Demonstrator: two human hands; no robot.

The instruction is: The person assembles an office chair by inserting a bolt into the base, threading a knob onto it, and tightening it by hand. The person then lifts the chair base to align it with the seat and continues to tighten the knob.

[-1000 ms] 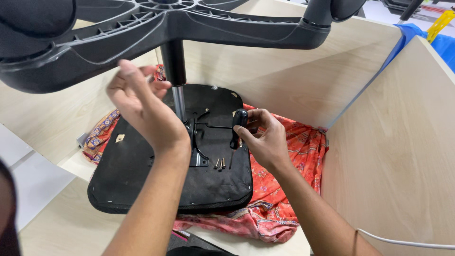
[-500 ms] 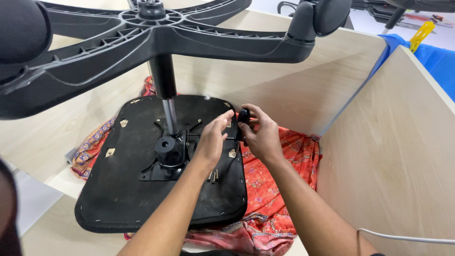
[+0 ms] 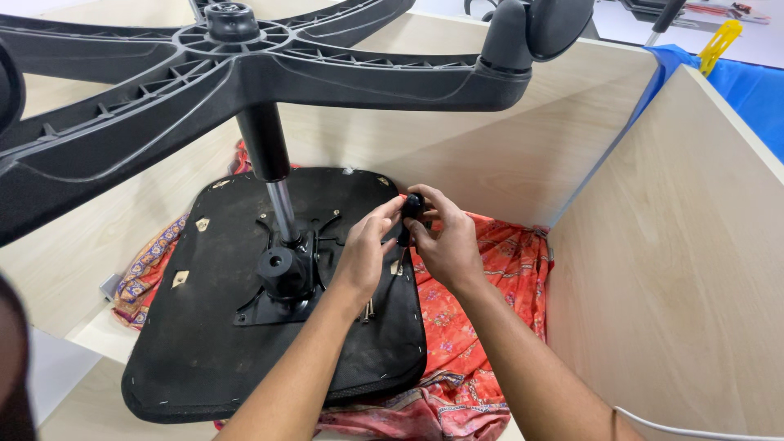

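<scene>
1. Pinching a small black knob point(image 3: 413, 204) between the fingertips of both hands, I hold it just right of the frame's middle, over the right edge of the upturned chair seat point(image 3: 245, 343).
2. My left hand point(image 3: 367, 249) closes on the knob from the left, and my right hand point(image 3: 445, 241) grips it from the right.
3. The seat lies on a red patterned cloth point(image 3: 490, 327) in the lower middle.
4. The chair's black star base point(image 3: 245, 65) fills the upper left, on its metal column point(image 3: 282, 208).
5. Light wooden panels point(image 3: 678, 269) stand at right.
</scene>
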